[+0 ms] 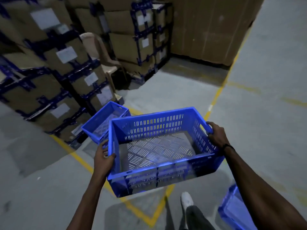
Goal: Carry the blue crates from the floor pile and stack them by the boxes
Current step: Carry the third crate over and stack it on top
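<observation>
A person looks down at their own two arms, which carry an empty blue crate [159,151] above a grey concrete floor [265,80]. The crate has slotted walls and a slotted base, and it tilts slightly, its near side lower.

The left hand [103,159] grips the crate's short left end at about 9 o'clock of the crate, with the thumb hooked over the rim and the fingers hidden outside the wall. The right hand [216,135] holds the opposite short end at about 3 o'clock, fingers curled over the rim at the handle slot. A dark band [228,146] circles the right wrist.

Beyond the carried crate, at its 10 o'clock, a second blue crate [106,122] sits on the floor, partly hidden behind the carried one. It lies just beside a tall stack of brown cardboard boxes [54,83] bound with dark blue strapping and marked with white labels. More such boxes [132,39] stand at 12 o'clock of the view, with a pale plastic chair [101,52] wedged between the two stacks.

Yellow lines [217,92] are painted across the floor. At 5 o'clock of the view, part of another blue crate [232,209] shows behind the right forearm. A white shoe [186,200] and a grey trouser leg [194,216] appear at 6 o'clock.
</observation>
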`<state>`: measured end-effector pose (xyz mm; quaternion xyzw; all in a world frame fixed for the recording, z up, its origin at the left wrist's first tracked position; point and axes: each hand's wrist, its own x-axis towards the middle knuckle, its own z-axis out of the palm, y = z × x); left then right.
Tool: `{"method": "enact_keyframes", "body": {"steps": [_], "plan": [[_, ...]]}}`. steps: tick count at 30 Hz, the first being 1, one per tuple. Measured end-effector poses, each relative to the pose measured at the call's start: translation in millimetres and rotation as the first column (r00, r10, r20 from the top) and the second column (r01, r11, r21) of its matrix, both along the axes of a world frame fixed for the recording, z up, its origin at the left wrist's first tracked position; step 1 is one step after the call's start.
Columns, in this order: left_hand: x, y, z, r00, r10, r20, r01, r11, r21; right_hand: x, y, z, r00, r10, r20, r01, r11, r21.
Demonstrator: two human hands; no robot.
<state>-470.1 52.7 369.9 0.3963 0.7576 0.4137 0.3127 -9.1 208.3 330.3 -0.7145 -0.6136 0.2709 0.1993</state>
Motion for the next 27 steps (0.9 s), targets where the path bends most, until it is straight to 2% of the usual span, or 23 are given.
{"method": "enact_keyframes", "body": {"steps": [3, 8, 14, 22, 27], "plan": [[1, 19, 13, 0.998, 0.065, -0.016, -0.064, 0.998, 0.028, -13, 43, -13, 0.997, 0.074, -0.03, -0.075, 0.997, -0.033], [12, 46, 30, 0.985, 0.162, -0.051, -0.158, 0.984, 0.08, -27, 108, -29, 0.98, 0.184, -0.073, -0.184, 0.983, 0.007], [22, 52, 28, 0.945, 0.32, -0.06, -0.312, 0.943, 0.12, -54, 171, -18, 0.944, 0.311, -0.113, -0.303, 0.95, 0.08], [10, 54, -9, 0.826, 0.563, 0.039, -0.564, 0.824, 0.057, -137, 245, 31, 0.906, 0.418, -0.072, -0.401, 0.899, 0.178], [-19, 72, -42, 0.702, 0.686, 0.193, -0.694, 0.719, -0.028, -208, 295, 61, 0.862, 0.506, 0.004, -0.495, 0.843, 0.21]]}}
